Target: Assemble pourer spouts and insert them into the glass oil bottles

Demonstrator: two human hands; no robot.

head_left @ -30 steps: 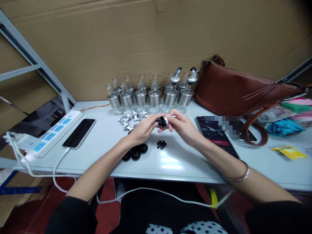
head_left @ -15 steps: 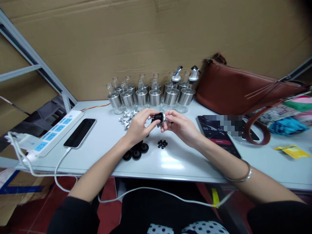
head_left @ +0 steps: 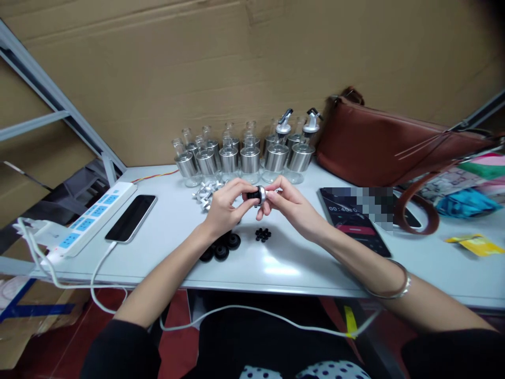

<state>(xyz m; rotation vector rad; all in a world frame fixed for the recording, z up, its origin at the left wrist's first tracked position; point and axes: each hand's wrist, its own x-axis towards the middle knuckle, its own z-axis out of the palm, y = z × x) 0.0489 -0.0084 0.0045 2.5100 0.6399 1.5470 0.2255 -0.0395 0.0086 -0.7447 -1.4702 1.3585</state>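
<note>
Between my two hands, above the table, lies a pourer spout (head_left: pixel 261 195) on its side, its black ribbed stopper to the left and its silver collar to the right. My left hand (head_left: pixel 229 204) is closed around the black stopper end. The fingers of my right hand (head_left: pixel 290 202) pinch the silver end, partly covering it. Below my hands sit several small black caps (head_left: pixel 263 235). Larger round black stoppers (head_left: pixel 221 251) lie under my left wrist, some of them hidden. A pile of silver spout parts (head_left: pixel 204 195) lies just behind my left hand.
Glass bottles with steel bands (head_left: pixel 250 159) stand in two rows at the back, two with pourers fitted. A brown handbag (head_left: pixel 386 142) and a tablet (head_left: pixel 351 226) are on the right. On the left are a phone (head_left: pixel 131 218) and a power strip (head_left: pixel 92 221).
My hands keep hold of the pourer spout in nearly the same place. My right fingers have closed in and shifted slightly on its silver end. The camera view has moved a little.
</note>
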